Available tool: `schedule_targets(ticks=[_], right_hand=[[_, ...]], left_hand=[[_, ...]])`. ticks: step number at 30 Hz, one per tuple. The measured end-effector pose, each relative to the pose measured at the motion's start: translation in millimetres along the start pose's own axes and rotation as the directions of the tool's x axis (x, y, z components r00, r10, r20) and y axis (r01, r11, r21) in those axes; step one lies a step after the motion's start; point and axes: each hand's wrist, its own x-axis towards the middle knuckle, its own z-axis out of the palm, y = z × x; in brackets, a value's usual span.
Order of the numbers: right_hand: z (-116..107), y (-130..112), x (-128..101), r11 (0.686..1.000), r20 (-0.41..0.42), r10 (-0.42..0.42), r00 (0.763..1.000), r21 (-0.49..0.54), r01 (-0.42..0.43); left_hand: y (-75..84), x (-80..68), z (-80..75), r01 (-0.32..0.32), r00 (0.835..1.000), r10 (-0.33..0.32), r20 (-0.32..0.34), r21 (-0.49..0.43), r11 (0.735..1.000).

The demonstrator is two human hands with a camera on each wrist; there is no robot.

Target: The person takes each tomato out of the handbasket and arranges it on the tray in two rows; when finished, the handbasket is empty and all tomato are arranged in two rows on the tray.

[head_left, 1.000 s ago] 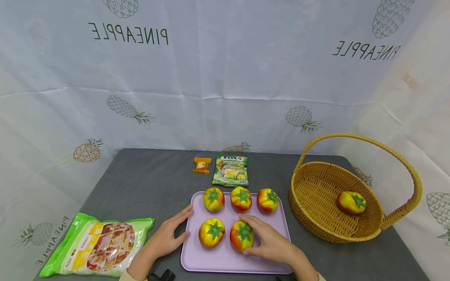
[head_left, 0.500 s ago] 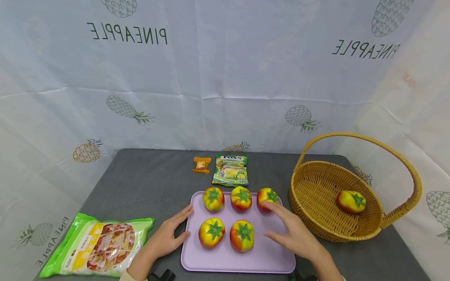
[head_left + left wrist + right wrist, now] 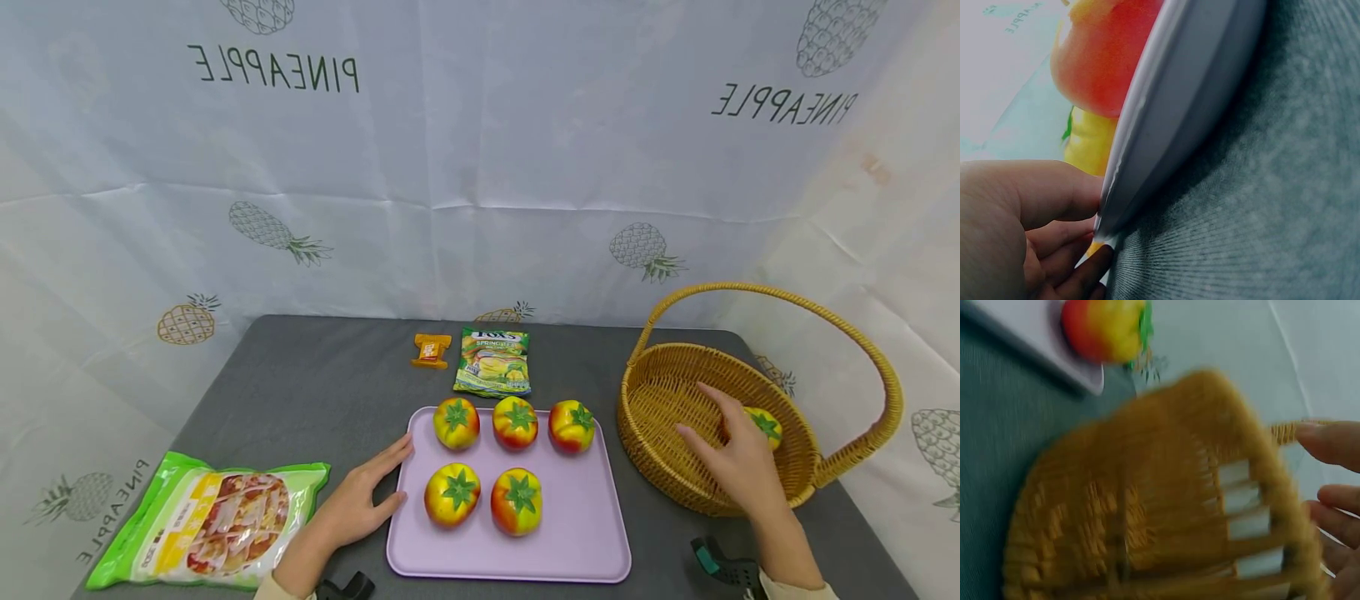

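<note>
My left hand [image 3: 358, 502] rests against the left edge of a lilac tray [image 3: 577, 525], thumb and fingers spread along the rim. In the left wrist view the thumb and fingertips touch that rim [image 3: 1132, 128]. Several red-and-yellow, persimmon-like fruits [image 3: 516, 502] with green star-shaped tops sit on the tray in two rows. My right hand [image 3: 742, 462] is over a wicker basket [image 3: 637, 437], thumb and fingers apart and holding nothing. One more such fruit [image 3: 767, 425] lies in the basket, partly hidden behind this hand. The right wrist view shows the basket's side [image 3: 1166, 506], blurred.
The basket's tall handle [image 3: 862, 342] arches over its right side. Behind the tray lie a green candy bag [image 3: 492, 363] and a small orange packet [image 3: 431, 351]. A large green-and-white food bag [image 3: 217, 525] lies at the left. A printed cloth [image 3: 450, 150] hangs behind the table.
My right hand has left the front-row fruit on the tray and moved right, over the basket. That fruit stays where it was. The left hand has not moved.
</note>
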Motion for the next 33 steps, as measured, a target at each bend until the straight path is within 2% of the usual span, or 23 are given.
schedule_targets(ticks=[5, 11, 21, 29, 33], right_hand=[[-14, 30, 5, 0.989, 0.048, 0.127, 0.991, -0.088, -0.123], [-21, 54, 10, 0.967, 0.085, 0.229, 0.97, -0.137, -0.217], [-22, 70, 18, 0.936, 0.126, 0.33, 0.935, -0.172, -0.307], [-21, 73, 20, 0.924, 0.132, 0.354, 0.926, -0.202, -0.324], [-19, 75, 21, 0.908, 0.134, 0.384, 0.914, -0.234, -0.348]], left_hand=[[0.1, 0.1, 0.1, 0.004, 1.0, -0.004, 0.004, -0.003, 1.0], [0.6, 0.4, -0.2, 0.005, 1.0, -0.005, 0.005, -0.003, 1.0], [-0.2, 0.6, 0.8, -0.004, 1.0, 0.004, 0.0, -0.001, 1.0], [-0.5, 0.2, 0.2, -0.001, 1.0, 0.001, 0.0, -0.004, 1.0], [-0.3, 0.3, 0.0, -0.003, 1.0, 0.003, 0.001, 0.001, 1.0]])
